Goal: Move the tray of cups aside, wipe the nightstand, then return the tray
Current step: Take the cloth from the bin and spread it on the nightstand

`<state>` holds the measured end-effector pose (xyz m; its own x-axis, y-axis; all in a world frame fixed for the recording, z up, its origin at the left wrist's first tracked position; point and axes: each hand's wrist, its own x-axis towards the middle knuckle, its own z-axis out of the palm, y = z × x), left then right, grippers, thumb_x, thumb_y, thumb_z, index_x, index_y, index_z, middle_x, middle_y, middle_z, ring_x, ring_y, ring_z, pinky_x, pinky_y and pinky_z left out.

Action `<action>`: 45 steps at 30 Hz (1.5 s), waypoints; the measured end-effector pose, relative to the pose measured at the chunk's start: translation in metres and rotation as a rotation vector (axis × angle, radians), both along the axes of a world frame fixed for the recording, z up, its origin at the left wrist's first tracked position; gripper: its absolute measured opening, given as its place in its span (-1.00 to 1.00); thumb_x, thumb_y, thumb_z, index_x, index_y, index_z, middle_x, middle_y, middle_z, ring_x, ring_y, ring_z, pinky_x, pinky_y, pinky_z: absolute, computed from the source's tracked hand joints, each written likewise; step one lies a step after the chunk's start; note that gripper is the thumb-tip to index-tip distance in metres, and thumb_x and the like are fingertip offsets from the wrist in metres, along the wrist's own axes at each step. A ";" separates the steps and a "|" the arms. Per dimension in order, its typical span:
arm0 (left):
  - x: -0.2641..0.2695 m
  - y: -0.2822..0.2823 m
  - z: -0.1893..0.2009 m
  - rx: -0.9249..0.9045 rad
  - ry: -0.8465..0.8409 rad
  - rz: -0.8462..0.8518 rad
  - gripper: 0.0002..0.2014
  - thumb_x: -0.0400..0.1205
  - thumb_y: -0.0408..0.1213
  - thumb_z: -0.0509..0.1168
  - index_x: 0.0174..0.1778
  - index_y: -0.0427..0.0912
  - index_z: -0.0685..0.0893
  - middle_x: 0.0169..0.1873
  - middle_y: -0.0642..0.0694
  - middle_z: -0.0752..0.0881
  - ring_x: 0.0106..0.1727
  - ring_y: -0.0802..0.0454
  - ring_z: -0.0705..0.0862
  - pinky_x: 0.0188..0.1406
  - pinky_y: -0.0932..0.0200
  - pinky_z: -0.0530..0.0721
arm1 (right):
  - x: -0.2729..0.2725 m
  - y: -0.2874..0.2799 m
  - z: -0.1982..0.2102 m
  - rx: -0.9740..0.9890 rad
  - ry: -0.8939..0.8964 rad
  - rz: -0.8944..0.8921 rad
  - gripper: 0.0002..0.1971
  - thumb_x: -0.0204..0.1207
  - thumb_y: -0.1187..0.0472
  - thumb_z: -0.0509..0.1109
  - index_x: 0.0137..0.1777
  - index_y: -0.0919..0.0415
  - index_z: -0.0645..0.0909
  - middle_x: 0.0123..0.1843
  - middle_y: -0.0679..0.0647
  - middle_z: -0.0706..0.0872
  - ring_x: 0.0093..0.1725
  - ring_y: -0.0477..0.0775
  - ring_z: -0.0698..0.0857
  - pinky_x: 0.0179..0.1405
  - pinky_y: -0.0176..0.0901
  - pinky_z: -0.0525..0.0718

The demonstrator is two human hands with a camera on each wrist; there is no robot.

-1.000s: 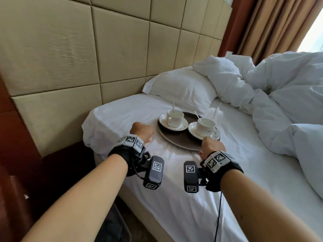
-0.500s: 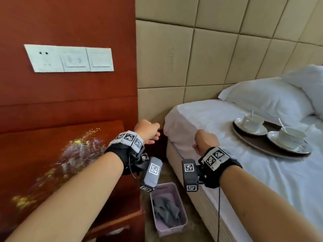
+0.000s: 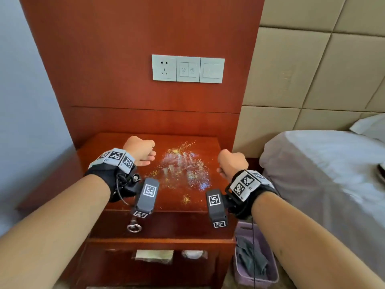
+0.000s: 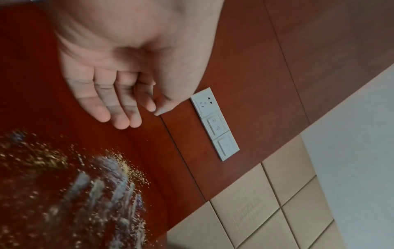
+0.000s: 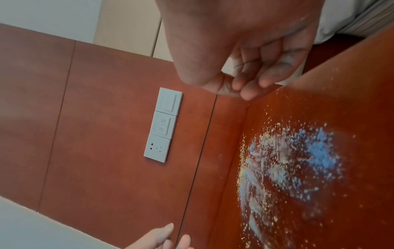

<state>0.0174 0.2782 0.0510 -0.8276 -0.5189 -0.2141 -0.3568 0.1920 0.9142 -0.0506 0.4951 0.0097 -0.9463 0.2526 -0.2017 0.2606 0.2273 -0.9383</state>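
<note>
The red-brown nightstand (image 3: 104, 147) carries a smear of white, blue and yellow powder (image 3: 183, 170) at the middle of its top, also seen as powder (image 4: 89, 193) and powder (image 5: 287, 168). My left hand (image 3: 143, 155) hovers over the top's left part, fingers loosely curled and holding nothing (image 4: 119, 104). My right hand (image 3: 229, 165) hangs over the right edge, also loosely curled and holding nothing (image 5: 245, 84). Only a dark sliver of the tray (image 3: 381, 171) shows on the bed at the far right. The cups are out of view.
A purple bin (image 3: 270, 274) holding a grey cloth (image 3: 250, 259) stands on the floor between nightstand and bed (image 3: 323, 174). A white socket and switch panel (image 3: 187, 68) is on the wood wall. Packets lie on the nightstand's lower shelf (image 3: 154, 256).
My view has swung left from the bed to the nightstand. Both hands let go of the tray, left on the bed, and now hover over the powdered top.
</note>
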 end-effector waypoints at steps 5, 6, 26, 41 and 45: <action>0.000 -0.009 -0.007 -0.013 0.018 0.004 -0.71 0.68 -0.36 0.22 0.29 -0.40 0.55 0.01 -0.25 0.73 -0.02 -0.09 0.72 0.02 0.03 0.73 | -0.002 -0.009 -0.004 -0.007 -0.038 0.023 -0.82 0.37 0.22 0.22 -0.24 0.32 0.59 -0.50 0.15 0.68 -0.61 0.06 0.56 -0.59 -0.26 0.44; -0.004 -0.004 -0.007 -0.013 0.020 -0.009 -0.75 0.68 -0.38 0.21 0.25 -0.38 0.56 0.01 -0.25 0.73 -0.01 -0.10 0.72 0.05 0.03 0.73 | -0.002 -0.006 -0.004 -0.013 -0.028 0.007 -0.82 0.37 0.22 0.22 -0.23 0.33 0.59 -0.50 0.15 0.67 -0.58 0.07 0.59 -0.57 -0.24 0.48; -0.091 0.321 -0.107 0.219 -0.201 -0.641 -0.91 0.63 -0.44 0.14 -0.15 -0.34 0.53 -0.32 -0.17 0.61 -0.37 0.01 0.63 -0.39 0.15 0.65 | 0.034 0.269 -0.077 0.081 -0.249 -0.231 -0.92 0.47 0.30 0.28 -0.21 0.28 0.57 -0.44 0.11 0.55 -0.54 0.04 0.60 -0.59 -0.33 0.48; -0.107 0.342 -0.278 0.637 -0.487 -0.276 -0.76 0.75 -0.38 0.04 -0.25 -0.25 0.45 -0.38 -0.13 0.49 -0.35 -0.01 0.55 -0.33 0.18 0.53 | 0.009 0.286 -0.203 -0.102 -0.539 -0.036 -0.76 0.67 0.32 0.12 -0.16 0.21 0.58 -0.27 0.10 0.62 -0.41 0.01 0.58 -0.52 -0.28 0.51; -0.111 0.338 -0.316 0.664 -0.549 -0.190 -0.76 0.73 -0.39 0.05 -0.27 -0.26 0.43 -0.35 -0.11 0.51 -0.42 0.02 0.52 -0.42 0.20 0.47 | -0.003 0.282 -0.237 -0.232 -0.614 -0.017 -0.87 0.62 0.26 0.22 -0.10 0.19 0.59 -0.16 0.13 0.65 -0.27 0.05 0.64 -0.30 -0.14 0.52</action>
<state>-0.0940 0.6158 -0.2649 -0.5789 -0.0100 -0.8154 -0.7946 -0.2177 0.5668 -0.0533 0.7772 -0.2272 -0.6384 0.1513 -0.7547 0.7660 0.0279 -0.6423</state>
